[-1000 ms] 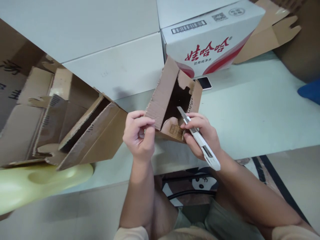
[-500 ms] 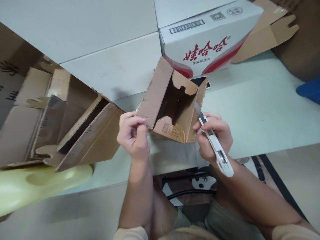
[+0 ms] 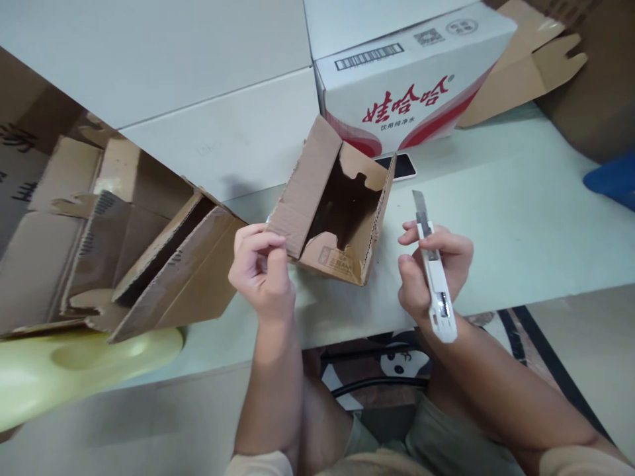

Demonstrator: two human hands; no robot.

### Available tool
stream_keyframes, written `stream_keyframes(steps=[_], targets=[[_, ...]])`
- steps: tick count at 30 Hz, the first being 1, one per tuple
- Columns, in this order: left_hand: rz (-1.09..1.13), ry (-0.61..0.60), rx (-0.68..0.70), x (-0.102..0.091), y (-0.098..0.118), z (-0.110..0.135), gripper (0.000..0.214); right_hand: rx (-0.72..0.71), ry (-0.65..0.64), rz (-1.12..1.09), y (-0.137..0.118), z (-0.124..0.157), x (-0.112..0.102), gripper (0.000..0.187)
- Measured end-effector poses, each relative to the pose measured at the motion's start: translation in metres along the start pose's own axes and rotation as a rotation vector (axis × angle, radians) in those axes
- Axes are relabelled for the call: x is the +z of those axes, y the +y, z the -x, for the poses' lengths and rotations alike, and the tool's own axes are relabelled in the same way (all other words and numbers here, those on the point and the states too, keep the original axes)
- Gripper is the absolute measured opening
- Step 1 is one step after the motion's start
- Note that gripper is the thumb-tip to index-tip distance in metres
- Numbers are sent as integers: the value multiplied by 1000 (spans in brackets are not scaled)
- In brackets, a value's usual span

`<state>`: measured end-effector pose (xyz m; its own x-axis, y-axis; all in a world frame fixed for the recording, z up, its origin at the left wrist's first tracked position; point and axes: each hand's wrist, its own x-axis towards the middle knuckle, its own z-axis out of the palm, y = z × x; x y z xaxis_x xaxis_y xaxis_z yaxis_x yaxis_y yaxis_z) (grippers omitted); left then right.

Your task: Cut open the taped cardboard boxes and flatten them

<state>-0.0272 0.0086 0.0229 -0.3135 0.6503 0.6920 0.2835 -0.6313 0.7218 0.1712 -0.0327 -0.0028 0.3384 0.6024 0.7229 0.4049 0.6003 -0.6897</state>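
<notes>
A small brown cardboard box (image 3: 307, 188) is tilted in front of me, its open end facing up and its inside dark. My left hand (image 3: 262, 268) pinches the lower left flap of this box between thumb and fingers. To the right of the box, and apart from it, my right hand (image 3: 436, 268) is wrapped round a white utility knife (image 3: 437, 291). The knife's metal blade (image 3: 421, 206) is extended and points away from me. The box's right flap stands up on edge, close to the hand with the knife.
Opened cardboard boxes (image 3: 193, 264) lean at the left, beside a yellow plastic object (image 3: 124, 354). White cartons (image 3: 228, 132) and a white-and-red carton (image 3: 407, 106) stand behind. A phone (image 3: 404, 165) lies on the pale table (image 3: 516, 218). Something blue (image 3: 612, 185) is at the right edge.
My right hand has let go of the box's right flap and moved right with the utility knife. That flap has swung inward to the left. My left hand stays on the box.
</notes>
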Motion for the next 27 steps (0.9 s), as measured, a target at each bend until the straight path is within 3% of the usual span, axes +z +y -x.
stream_keyframes(steps=[12, 19, 27], targets=[[-180, 40, -27, 3, 5, 0, 25, 102, -285, -92, 7, 12, 5, 34], [-210, -79, 9, 1, 19, -3, 24, 80, -348, -127, 6, 13, 9, 37], [-217, -205, 33, 2, 19, 0, 31, 83, -355, -140, 4, 13, 9, 35]])
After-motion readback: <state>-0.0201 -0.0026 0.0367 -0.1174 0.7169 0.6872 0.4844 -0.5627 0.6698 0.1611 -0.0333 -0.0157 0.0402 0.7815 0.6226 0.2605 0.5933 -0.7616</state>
